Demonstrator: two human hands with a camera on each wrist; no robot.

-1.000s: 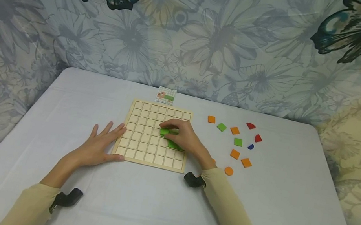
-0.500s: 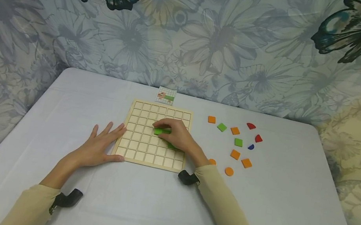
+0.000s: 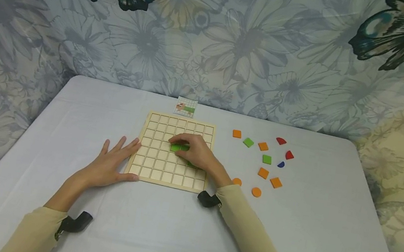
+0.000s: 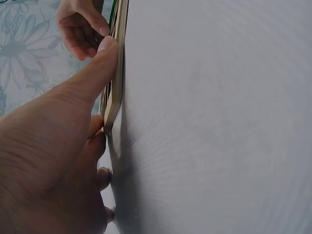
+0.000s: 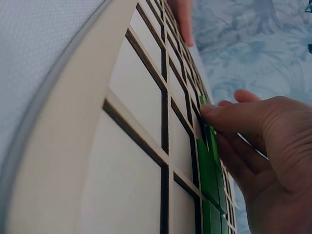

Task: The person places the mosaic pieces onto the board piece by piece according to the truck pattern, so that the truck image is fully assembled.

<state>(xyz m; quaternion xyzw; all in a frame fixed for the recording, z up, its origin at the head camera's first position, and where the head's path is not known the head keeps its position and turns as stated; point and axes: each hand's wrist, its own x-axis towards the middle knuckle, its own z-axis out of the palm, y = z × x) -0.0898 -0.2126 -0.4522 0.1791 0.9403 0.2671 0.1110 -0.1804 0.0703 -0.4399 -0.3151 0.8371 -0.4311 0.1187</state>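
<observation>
My right hand (image 3: 199, 152) is over the wooden grid board (image 3: 154, 174), pinching a green square tile (image 3: 174, 148) between thumb and fingers. That tile sits at a cell near the board's middle; whether it lies fully in the cell, I cannot tell. More green tiles (image 5: 209, 170) lie in cells close to it, seen in the right wrist view and partly covered by the hand in the head view. With fingers spread, my left hand (image 3: 110, 167) rests at the board's left edge. Its thumb (image 4: 100, 63) touches the near rim in the left wrist view.
A small printed picture card (image 3: 185, 107) lies behind the board. To the right are scattered loose tiles: orange squares (image 3: 263, 173), green squares (image 3: 266, 159), orange circles (image 3: 256, 192), red wedge shapes (image 3: 281, 141) and a blue half-round (image 3: 281, 164). Patterned cloth hangs behind the white table (image 3: 144, 232).
My right hand has moved slightly left across the board with the green square tile, then lowered it toward a cell. My left hand has stayed put.
</observation>
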